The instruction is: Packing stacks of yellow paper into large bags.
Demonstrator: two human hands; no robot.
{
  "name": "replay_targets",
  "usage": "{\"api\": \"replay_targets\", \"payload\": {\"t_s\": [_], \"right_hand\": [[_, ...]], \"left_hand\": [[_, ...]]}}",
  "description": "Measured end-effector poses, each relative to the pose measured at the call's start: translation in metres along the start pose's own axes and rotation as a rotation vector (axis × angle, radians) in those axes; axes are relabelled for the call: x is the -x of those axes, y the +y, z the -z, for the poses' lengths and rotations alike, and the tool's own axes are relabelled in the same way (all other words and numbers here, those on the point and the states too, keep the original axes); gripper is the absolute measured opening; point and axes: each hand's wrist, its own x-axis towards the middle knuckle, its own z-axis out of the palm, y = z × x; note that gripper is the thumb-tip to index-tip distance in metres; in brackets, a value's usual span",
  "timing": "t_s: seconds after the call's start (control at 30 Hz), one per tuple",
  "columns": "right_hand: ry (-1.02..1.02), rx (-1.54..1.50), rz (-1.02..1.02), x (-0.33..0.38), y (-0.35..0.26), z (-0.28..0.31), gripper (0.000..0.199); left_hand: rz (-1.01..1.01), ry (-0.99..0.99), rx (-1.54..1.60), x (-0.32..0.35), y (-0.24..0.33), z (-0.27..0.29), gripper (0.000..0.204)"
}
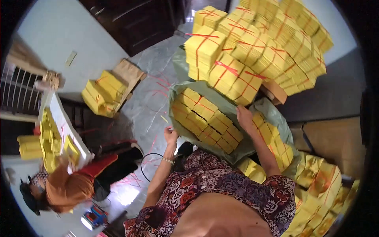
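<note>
In front of me stands a green sack (233, 156) with its mouth spread wide. Rows of yellow paper bundles (203, 118) tied with red string fill it. My right hand (244, 117) is closed on the sack's far right rim, below a tall stack of tied bundles. My left hand (171, 135) hangs just left of the sack, its fingers pinched together; a small pale bit shows at the fingertips, too small to name. A second green sack (290, 136), also holding yellow bundles, sits under my right forearm.
Yellow bundles (252, 43) rise in a high pile at the back right; more (319, 173) lie at lower right. At left, a person (71, 187) works by a white table (79, 144). Red string scraps and a black cable loop (143, 164) lie on the grey floor (152, 114).
</note>
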Motion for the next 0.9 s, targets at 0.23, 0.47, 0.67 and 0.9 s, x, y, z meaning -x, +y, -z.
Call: {"api": "replay_targets", "payload": {"t_s": [0.23, 0.47, 0.67, 0.9], "right_hand": [[0.122, -0.108, -0.052, -0.004, -0.007, 0.032, 0.019], [0.366, -0.558, -0.152, -0.122, -0.039, 0.063, 0.041], [0.181, -0.838, -0.297, -0.243, -0.098, 0.085, 0.057], [0.468, -0.802, -0.170, -0.299, -0.047, 0.020, 0.069]], "left_hand": [[-0.299, 0.009, -0.332, 0.011, 0.042, -0.024, 0.031], [-0.252, -0.341, 0.005, -0.066, 0.185, -0.116, 0.085], [0.113, -0.528, 0.225, -0.117, 0.249, -0.180, 0.101], [0.053, -0.815, 0.193, -0.095, 0.272, -0.231, 0.093]]}}
